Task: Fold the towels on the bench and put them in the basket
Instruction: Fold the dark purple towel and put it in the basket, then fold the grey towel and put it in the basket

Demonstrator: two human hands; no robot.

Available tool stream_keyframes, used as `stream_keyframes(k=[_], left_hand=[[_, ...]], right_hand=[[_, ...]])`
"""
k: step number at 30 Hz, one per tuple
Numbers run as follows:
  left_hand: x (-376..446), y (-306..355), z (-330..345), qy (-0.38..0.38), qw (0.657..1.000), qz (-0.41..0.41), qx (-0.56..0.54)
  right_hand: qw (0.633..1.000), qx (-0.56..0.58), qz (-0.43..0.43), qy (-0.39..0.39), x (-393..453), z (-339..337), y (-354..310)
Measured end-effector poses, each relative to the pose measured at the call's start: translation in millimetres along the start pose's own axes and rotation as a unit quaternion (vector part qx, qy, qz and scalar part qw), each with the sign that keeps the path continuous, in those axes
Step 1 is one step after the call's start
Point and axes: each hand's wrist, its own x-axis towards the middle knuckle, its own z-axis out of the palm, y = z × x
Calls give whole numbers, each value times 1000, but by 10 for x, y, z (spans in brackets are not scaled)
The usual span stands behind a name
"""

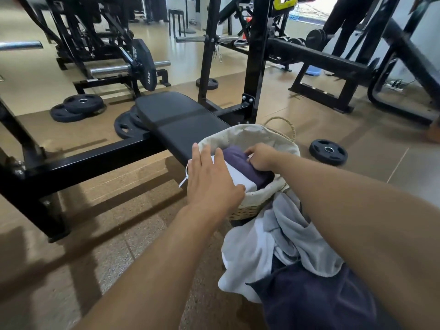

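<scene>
Two folded towels (240, 173), one basket (252, 201)

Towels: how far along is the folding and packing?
Done: a folded purple towel and a white towel already sit in the basket. In hand: both hands, left and right, are settling them. Left: a loose heap of unfolded towels lies near the person. The bench looks bare.

"15KG" is read in pale lettering on the black round weight plate (144, 65) mounted on the barbell.
</scene>
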Motion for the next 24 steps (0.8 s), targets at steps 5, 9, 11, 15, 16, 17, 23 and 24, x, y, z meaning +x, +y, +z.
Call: stream_keyframes(k=[5, 9, 11, 15, 16, 17, 23, 24], left_hand=[[-2, 2, -1, -5, 1000, -2, 0], [-2, 13, 6, -3, 1000, -3, 2], [-5, 18, 6, -3, 1000, -4, -1], [1, 22, 13, -5, 1000, -8, -2], [6, 22, 17, -3, 1000, -8, 1], [11, 22, 24, 0, 1000, -9, 4], [13, 50, 34, 7, 1000, -11, 12], [11, 60, 44, 11, 1000, -11, 16]], right_hand=[[997, -55, -25, 55, 74, -316, 2], [999, 12, -48, -8, 76, -485, -34], [992, 23, -51, -109, 31, -449, -80], [983, -54, -55, -168, 21, -264, -126], [982, -78, -61, -160, 38, -206, -136], [983, -90, -63, -150, 57, -144, -144], [977, -166, -94, -94, -45, 40, -207], [978, -162, -95, -85, -78, 44, -193]])
